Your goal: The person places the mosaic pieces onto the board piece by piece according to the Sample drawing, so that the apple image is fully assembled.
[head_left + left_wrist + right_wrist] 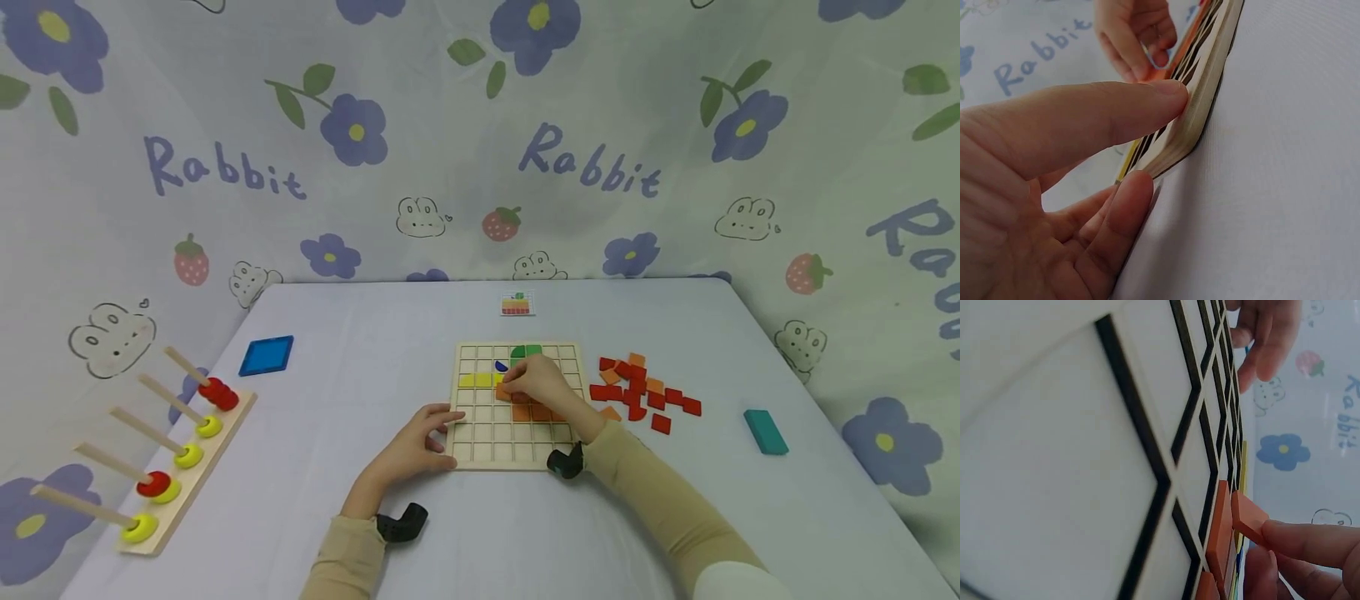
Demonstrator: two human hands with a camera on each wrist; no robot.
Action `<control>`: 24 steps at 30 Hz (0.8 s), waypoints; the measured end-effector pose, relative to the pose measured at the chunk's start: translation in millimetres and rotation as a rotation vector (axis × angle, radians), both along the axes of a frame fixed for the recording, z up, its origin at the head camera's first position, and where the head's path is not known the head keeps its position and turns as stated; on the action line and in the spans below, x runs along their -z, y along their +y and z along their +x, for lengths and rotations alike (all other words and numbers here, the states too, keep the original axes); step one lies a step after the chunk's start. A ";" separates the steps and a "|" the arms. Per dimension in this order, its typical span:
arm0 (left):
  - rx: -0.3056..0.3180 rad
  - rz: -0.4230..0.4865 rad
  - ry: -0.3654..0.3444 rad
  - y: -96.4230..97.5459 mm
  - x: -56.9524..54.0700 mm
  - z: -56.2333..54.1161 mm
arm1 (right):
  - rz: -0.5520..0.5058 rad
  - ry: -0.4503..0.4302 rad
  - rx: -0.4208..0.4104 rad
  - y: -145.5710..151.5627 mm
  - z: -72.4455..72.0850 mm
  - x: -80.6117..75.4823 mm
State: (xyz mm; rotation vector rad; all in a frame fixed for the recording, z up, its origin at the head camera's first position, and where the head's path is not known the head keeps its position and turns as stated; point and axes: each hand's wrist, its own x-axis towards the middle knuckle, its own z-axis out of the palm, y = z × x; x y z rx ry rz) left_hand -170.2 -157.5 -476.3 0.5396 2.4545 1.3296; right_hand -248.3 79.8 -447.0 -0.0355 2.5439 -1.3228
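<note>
The wooden grid board point(492, 457) lies on the table. Its left edge has my left hand point(414, 442) beside it, with thumb and fingers spread apart and fingertips touching the rim near the close corner. Over the middle of the board, my right hand point(542, 382) pinches an orange square tile point(1249, 515) between thumb and fingers. The tile is tilted, close beside other orange tiles point(521, 412) set in the grid. Yellow tiles point(476, 380) fill cells on the left, green pieces point(533, 351) sit at the far side, and a small blue piece point(501, 366) lies near them.
Loose red and orange tiles point(661, 423) are scattered right of the board. A picture card point(517, 303) lies beyond it. A teal block point(766, 432) is at far right. On the left are a blue tray point(266, 356) and a peg stand with rings point(191, 479).
</note>
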 end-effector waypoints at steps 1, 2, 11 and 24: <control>-0.003 -0.001 -0.001 0.1 0.0 -0.1 | 0.040 0.026 -0.013 -0.1 -0.3 0.2; -0.004 -0.001 0.002 0.2 0.2 -0.2 | 0.075 0.047 -0.026 -0.2 -0.6 0.0; -0.002 0.021 -0.003 0.3 2.3 -0.7 | 0.235 0.134 -0.140 2.0 -3.0 5.6; -0.002 -0.003 0.013 1.0 3.0 -0.8 | 0.004 0.116 0.015 57.0 -4.5 -12.8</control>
